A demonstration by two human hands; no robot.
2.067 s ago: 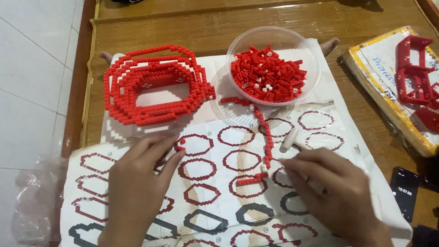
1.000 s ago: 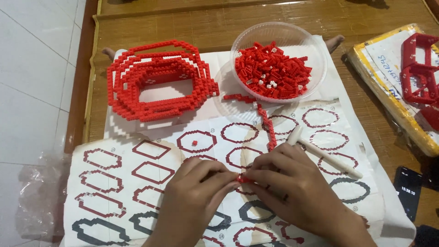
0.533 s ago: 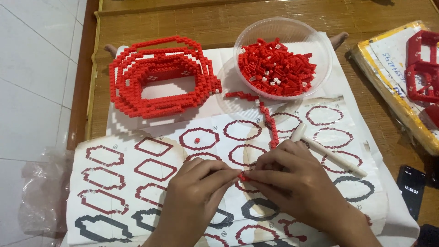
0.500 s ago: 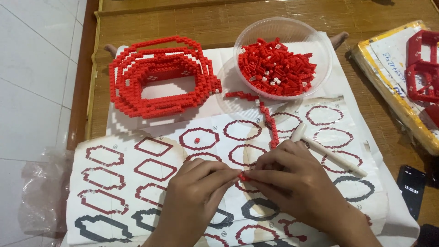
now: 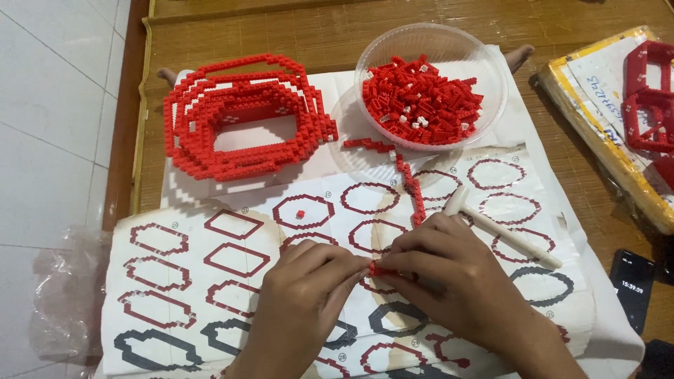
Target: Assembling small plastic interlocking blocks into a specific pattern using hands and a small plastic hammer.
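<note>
A small red brick piece sits pinched between the fingertips of the left hand and right hand, over the middle of the instruction sheet. A white tool lies just beside the right hand. Farther up stand a clear bowl of red bricks and a red ring-shaped build.

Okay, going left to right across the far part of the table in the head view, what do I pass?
Red brick ring model → clear bowl of red bricks → yellow-edged box with red frames on it.
</note>
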